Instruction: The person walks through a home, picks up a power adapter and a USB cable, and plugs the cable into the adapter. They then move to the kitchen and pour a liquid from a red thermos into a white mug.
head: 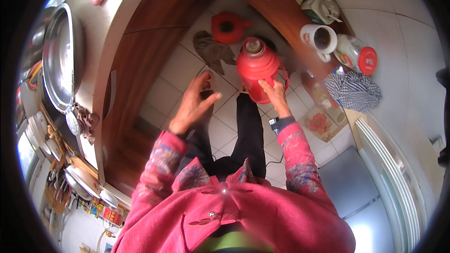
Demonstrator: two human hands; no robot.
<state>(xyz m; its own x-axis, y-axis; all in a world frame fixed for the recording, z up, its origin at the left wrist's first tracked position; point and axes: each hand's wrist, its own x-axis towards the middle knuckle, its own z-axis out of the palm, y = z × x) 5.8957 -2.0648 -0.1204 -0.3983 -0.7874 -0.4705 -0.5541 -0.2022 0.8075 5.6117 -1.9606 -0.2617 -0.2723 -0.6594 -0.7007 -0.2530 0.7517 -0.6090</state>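
Observation:
My right hand (276, 95) grips the handle of a red thermos flask (258, 65), which is held in front of my legs. Its silvery neck points up and away from me; whether a stopper sits in it I cannot tell. To the flask's left, my left hand (195, 102) is raised with thumb and fingers apart, holding nothing. Beyond both hands, a second red vessel (226, 27) with a dark round top and a side handle stands on the tiled floor (225, 116). Against it lies a crumpled grey-brown cloth (211, 49).
At left runs a counter over wooden cabinets (140, 49), bearing a large metal basin (59, 59). On the right, a wooden ledge carries a mug of dark liquid (322, 38), a red-lidded jar (357, 56) and a checked cloth (355, 89). A flowered mat (321, 123) is below.

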